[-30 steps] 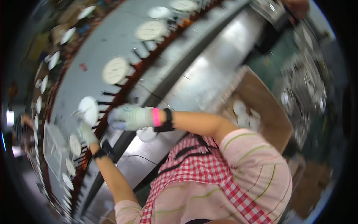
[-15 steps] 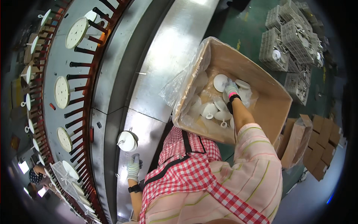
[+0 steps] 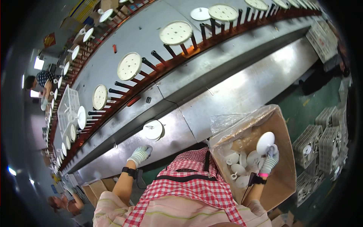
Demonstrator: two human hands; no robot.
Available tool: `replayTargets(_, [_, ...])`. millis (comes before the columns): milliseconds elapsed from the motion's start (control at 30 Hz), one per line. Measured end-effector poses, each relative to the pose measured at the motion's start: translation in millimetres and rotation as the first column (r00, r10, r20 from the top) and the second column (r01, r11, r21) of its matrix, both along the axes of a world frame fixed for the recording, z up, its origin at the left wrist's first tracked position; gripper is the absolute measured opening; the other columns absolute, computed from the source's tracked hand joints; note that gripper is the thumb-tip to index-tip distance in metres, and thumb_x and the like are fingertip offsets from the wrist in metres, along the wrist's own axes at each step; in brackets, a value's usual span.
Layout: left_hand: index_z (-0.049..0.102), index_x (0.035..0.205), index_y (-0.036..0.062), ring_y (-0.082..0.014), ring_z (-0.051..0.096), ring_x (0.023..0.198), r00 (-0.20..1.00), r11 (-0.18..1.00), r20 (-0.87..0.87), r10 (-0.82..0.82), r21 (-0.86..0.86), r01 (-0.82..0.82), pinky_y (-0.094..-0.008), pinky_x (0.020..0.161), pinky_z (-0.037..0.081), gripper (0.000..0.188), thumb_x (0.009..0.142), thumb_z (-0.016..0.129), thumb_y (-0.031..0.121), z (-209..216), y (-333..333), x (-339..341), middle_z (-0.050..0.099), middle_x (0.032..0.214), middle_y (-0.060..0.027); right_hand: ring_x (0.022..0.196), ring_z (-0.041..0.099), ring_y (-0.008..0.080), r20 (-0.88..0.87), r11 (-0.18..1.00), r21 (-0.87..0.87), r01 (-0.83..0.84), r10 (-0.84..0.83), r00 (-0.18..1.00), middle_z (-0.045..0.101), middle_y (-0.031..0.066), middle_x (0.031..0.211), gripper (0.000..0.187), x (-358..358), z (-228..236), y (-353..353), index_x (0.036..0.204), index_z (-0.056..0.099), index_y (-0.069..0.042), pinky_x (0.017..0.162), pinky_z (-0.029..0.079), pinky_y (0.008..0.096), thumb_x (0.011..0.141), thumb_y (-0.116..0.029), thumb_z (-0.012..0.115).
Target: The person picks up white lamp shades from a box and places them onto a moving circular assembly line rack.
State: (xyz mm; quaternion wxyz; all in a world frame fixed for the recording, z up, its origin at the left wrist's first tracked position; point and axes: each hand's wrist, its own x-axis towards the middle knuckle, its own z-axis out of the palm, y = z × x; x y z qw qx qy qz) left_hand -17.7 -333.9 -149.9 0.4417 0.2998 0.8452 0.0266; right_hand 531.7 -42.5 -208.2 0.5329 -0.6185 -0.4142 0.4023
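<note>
In my right hand [image 3: 270, 157], gloved in striped fabric, a round white disc [image 3: 266, 143] is gripped by its lower edge, raised above the cardboard box [image 3: 285, 181]. More white discs, some with a ring-ended stem [image 3: 234, 175], lie loose in that box, partly under clear plastic lining [image 3: 242, 125]. My left hand [image 3: 140, 154], also gloved, is empty over the metal ledge, its fingers partly extended. Just beyond its fingertips a small stack of white discs [image 3: 152, 129] rests on the metal ledge [image 3: 174, 132], with a small metal piece on top.
Along the far side of the ledge runs a curved line of dark-handled pegs [image 3: 155, 56] carrying white perforated discs [image 3: 176, 33]. Plastic crates [image 3: 329, 143] of white parts are stacked at right. Another crate [image 3: 68, 108] stands at left. Two people [image 3: 43, 83] are at the far left.
My view has swung toward the right, so the box appears lower. My right hand has lifted a white disc out of the pile. My left hand stays near the stack on the ledge.
</note>
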Motion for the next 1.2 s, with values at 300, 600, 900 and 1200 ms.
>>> replayTargets(300, [0.06, 0.098, 0.0048, -0.0306, 0.061, 0.081, 0.973, 0.719, -0.109, -0.203, 0.658, 0.224, -0.0375, 0.074, 0.048, 0.027, 0.087, 0.047, 0.025, 57.9, 158.1, 16.4, 0.063, 0.091, -0.0155, 0.081, 0.054, 0.0125, 0.439, 0.473, 0.586, -0.658, 0.497, 0.748, 0.058, 0.004, 0.093, 0.023, -276.4, 236.0, 138.2, 0.108, 0.056, 0.0, 0.071, 0.045, 0.0248, 0.09, -0.013, 0.05])
replayTargets(600, [0.045, 0.119, 0.0093, -0.0374, 0.053, 0.096, 0.756, 0.197, -0.57, 0.323, 0.822, 0.535, -0.0408, 0.075, 0.046, 0.03, 0.09, 0.038, 0.017, 146.8, 297.9, -76.6, 0.054, 0.109, -0.02, 0.085, 0.058, 0.0379, 0.889, 0.393, 0.09, -0.915, 0.382, 0.251, 0.062, 0.0197, 0.09, 0.027, -521.7, 254.1, 142.6, 0.105, 0.059, -0.013, 0.074, 0.047, 0.0443, 0.086, -0.031, 0.052])
replayTargets(900, [0.057, 0.11, 0.0125, -0.0302, 0.057, 0.096, 0.811, 0.798, -0.582, -0.058, 0.461, 0.388, -0.0377, 0.084, 0.046, 0.032, 0.083, 0.049, 0.029, 151.2, 369.7, -120.5, 0.059, 0.105, -0.0157, 0.104, 0.052, 0.0389, 0.7, 0.4, 0.09, -0.912, 0.626, 0.344, 0.058, 0.0204, 0.109, 0.029, -527.5, 182.5, 163.1, 0.107, 0.056, -0.006, 0.09, 0.041, 0.043, 0.085, -0.021, 0.045])
replayTargets(1200, [0.058, 0.069, 0.0037, -0.0264, 0.051, 0.065, 0.822, 0.397, -0.57, 0.007, 0.756, 0.521, -0.0356, 0.059, 0.043, 0.006, 0.068, 0.055, 0.009, 108.8, 299.9, -188.9, 0.055, 0.066, -0.0141, 0.091, 0.061, 0.0347, 0.953, 0.225, -0.219, -0.949, 0.256, -0.159, 0.062, 0.0199, 0.097, 0.033, -632.9, 191.5, 138.7, 0.09, 0.068, -0.005, 0.078, 0.048, 0.0413, 0.079, -0.029, 0.047])
